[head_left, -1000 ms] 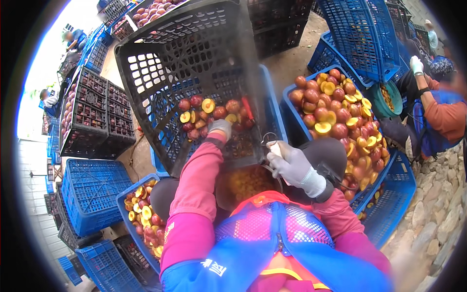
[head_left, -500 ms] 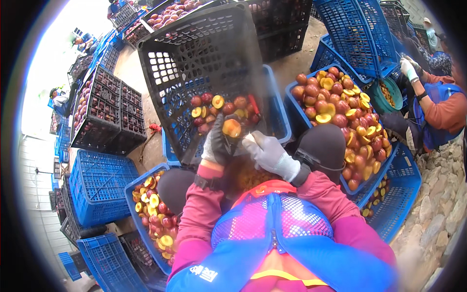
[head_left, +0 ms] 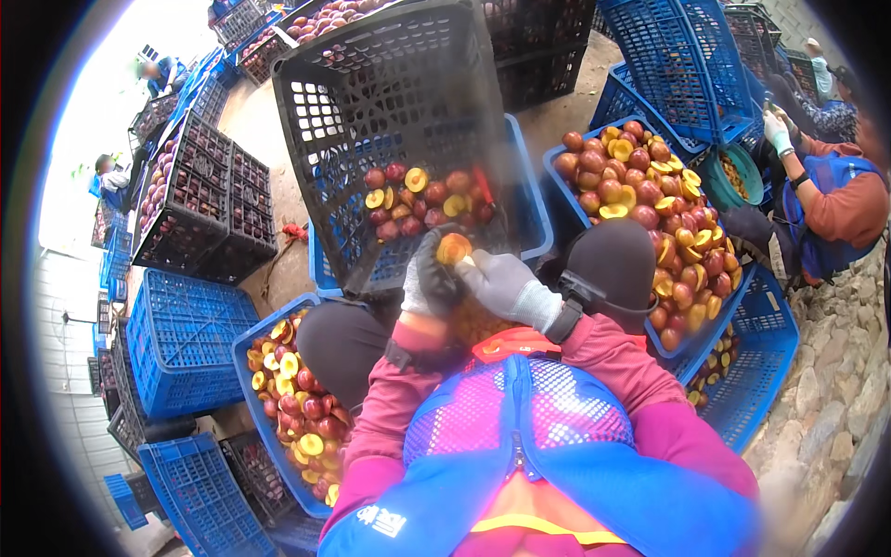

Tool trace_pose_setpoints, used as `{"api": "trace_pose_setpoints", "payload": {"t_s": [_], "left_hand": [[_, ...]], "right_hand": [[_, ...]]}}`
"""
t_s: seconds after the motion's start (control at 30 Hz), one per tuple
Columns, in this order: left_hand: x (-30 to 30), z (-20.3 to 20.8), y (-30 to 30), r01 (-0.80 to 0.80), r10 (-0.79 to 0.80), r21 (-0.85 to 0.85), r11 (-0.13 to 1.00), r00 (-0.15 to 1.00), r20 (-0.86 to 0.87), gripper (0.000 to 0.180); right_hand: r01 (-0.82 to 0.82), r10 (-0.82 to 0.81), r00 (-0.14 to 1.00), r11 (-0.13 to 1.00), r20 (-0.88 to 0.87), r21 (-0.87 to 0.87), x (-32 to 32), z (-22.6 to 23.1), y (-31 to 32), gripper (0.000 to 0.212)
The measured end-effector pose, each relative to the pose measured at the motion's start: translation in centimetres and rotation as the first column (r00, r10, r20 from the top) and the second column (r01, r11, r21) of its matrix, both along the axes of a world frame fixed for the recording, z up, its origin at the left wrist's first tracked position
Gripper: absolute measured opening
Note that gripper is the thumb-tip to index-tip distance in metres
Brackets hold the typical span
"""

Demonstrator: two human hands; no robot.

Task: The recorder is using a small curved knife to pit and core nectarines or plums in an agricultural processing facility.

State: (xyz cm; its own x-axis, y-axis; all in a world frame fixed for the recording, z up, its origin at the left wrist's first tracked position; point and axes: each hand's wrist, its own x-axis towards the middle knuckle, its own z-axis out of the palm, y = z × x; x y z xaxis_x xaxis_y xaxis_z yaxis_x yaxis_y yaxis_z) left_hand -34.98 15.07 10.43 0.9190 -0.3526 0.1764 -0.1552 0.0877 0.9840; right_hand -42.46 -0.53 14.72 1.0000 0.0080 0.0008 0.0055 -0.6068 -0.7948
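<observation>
My left hand (head_left: pixel 433 278), in a grey and black glove, is closed around a cut plum (head_left: pixel 454 248) with its orange-yellow flesh facing up. My right hand (head_left: pixel 504 286), in a grey glove, is pinched right beside that plum. A small pale bit shows at its fingertips, too little to name. Just beyond the hands, a tilted black crate (head_left: pixel 390 93) holds whole and halved plums (head_left: pixel 436 193), with a red strip-like object (head_left: pixel 484 184) among them at the right. A blue crate (head_left: pixel 527 186) lies beneath the black one.
Blue crates of halved plums stand by my left knee (head_left: pixel 243 357) and right knee (head_left: pixel 557 176). Stacked black crates of plums (head_left: pixel 200 200) and an upturned blue crate (head_left: pixel 190 343) are at left. On the right, a co-worker (head_left: pixel 840 195) sits near a green basin (head_left: pixel 759 176).
Both hands have drawn slightly closer together around the plum, which has turned and moved a little right. The view has shifted slightly.
</observation>
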Motion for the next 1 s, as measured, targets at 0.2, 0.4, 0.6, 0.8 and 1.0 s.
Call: {"api": "trace_pose_setpoints", "payload": {"t_s": [0.2,0.4,0.6,0.8,1.0], "left_hand": [[0.5,-3.9,1.2,0.032,-0.032,-0.004,0.999,0.976,-0.216,0.027],[-2.6,3.1,0.4,0.066,-0.062,-0.003,0.998,0.926,-0.372,0.03],[0.2,0.8,4.4,-0.258,-0.307,-0.504,0.824,0.544,-0.781,0.035],[-3.3,5.1,7.3,0.019,-0.275,-0.468,0.883,0.829,-0.487,0.039],[-4.9,5.2,8.5,0.143,-0.207,-0.17,0.975,0.863,-0.461,0.03]], "right_hand": [[-0.135,0.134,0.991,0.988,0.015,0.078,-0.6,-2.0,0.4,0.047],[0.078,0.253,0.734,0.891,-0.631,0.448,-2.0,3.2,0.1,0.051],[0.082,0.593,0.624,0.597,-0.508,0.798,-4.5,4.5,0.3,0.058],[-0.49,0.371,0.858,0.801,-0.356,-0.344,-5.7,3.6,0.6,0.033],[-0.314,0.357,0.934,0.829,0.006,-0.462,-4.2,4.6,0.7,0.024]]}}
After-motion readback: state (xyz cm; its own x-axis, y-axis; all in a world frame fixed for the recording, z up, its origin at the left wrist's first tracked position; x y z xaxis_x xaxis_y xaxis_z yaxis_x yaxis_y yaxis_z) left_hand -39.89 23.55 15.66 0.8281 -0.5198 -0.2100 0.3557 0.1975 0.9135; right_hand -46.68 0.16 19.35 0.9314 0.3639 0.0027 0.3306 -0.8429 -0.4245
